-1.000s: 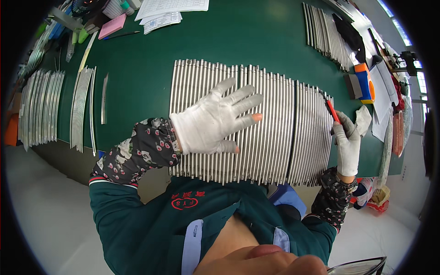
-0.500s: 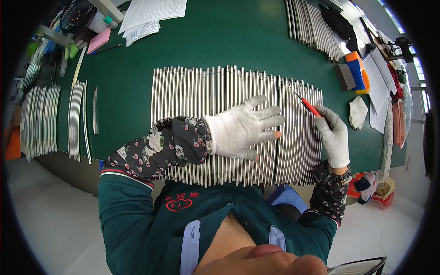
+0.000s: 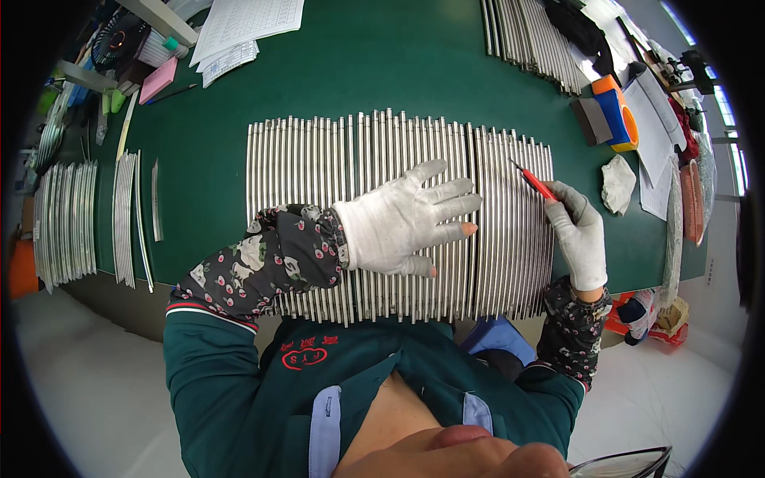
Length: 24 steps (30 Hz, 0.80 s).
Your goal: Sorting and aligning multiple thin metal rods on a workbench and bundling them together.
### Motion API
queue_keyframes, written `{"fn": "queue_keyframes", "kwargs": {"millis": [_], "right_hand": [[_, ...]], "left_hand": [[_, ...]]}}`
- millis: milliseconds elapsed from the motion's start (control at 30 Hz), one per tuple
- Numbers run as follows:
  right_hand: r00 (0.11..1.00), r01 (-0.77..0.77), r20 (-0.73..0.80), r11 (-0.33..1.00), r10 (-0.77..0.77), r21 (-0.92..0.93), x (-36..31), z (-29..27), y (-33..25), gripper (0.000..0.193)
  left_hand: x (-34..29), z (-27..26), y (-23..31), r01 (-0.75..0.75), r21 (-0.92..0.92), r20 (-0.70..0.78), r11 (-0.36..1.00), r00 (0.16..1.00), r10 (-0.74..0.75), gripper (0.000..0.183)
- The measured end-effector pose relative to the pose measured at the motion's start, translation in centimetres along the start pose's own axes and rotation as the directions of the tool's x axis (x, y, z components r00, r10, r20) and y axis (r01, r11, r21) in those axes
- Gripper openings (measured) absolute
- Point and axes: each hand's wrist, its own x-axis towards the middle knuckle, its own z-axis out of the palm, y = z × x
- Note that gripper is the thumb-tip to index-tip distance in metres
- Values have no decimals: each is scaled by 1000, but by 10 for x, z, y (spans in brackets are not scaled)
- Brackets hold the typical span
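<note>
A wide row of thin silver metal rods (image 3: 299, 167) lies side by side on the green table, their lengths running from near to far. My left hand (image 3: 394, 223), in a white glove with some bare fingertips, rests flat across the middle of the row, fingers spread. Over the row's right edge, my gloved right hand (image 3: 578, 235) pinches a slim red pen-like tool (image 3: 538, 183). Its thin dark tip points away and to the left, above the rods at the right; whether it touches them I cannot tell.
More rods (image 3: 530, 44) lie at the far right, and bundled strips (image 3: 65, 223) at the left. An orange-and-blue tape-like roll (image 3: 617, 119) and a crumpled white cloth (image 3: 618, 185) sit on the right. Printed sheets (image 3: 247, 28) and a pink block (image 3: 158, 80) occupy the far left.
The whole view has shifted a little, so the rods, table items and left hand appear slightly farther left. Both hands keep nearly the same pose, and the red tool stays in the right hand.
</note>
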Motion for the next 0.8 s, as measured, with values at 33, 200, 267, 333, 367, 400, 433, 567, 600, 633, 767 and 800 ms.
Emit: {"fn": "queue_keyframes", "kwargs": {"millis": [33, 200, 267, 333, 367, 400, 433, 567, 600, 633, 767, 800], "right_hand": [[1000, -1, 1, 1000, 1, -1, -1, -4, 3, 28], [974, -42, -228, 993, 15, -114, -9, -31, 32, 32], [957, -53, -291, 978, -8, -203, -8, -36, 45, 31], [900, -167, -414, 771, -135, -614, -7, -36, 54, 28], [899, -169, -416, 771, -135, -614, -7, -35, 59, 28], [893, -194, -419, 700, -164, -687, -7, -33, 63, 28], [888, -219, -418, 623, -192, -751, -7, -32, 66, 27], [851, -121, -303, 402, -429, -908, -8, -34, 63, 34], [851, -125, -307, 403, -426, -907, -11, -33, 58, 34], [850, 29, -251, 516, -463, -856, -14, -28, 50, 39], [896, 401, 151, 614, -418, -680, -41, 9, 27, 75], [899, 404, 180, 597, -400, -693, -47, 19, 30, 76]], "left_hand": [[0, -1, 0, -2, 2, -5, 1000, 1000, 2, 70], [-1, 3, -2, -12, -6, -37, 1000, 999, 11, 70], [-2, 1, -1, -4, 11, -3, 1000, 1000, 4, 73], [-3, 3, -1, -8, 16, -12, 1000, 1000, 8, 75], [-3, 3, -2, -14, 20, 5, 1000, 1000, 14, 75], [-2, 3, -2, -14, 21, 3, 1000, 1000, 14, 75], [-2, 3, -2, -14, 21, 2, 1000, 1000, 14, 75], [1, 3, -3, -26, 30, 28, 999, 999, 25, 73], [1, 4, -3, -20, 29, 41, 999, 999, 19, 73], [1, 5, -3, -8, 32, 55, 999, 998, 6, 74], [14, -1, -2, -61, -10, -55, 998, 997, 60, 79], [19, -2, -1, -76, 27, -55, 997, 996, 77, 81]]}}
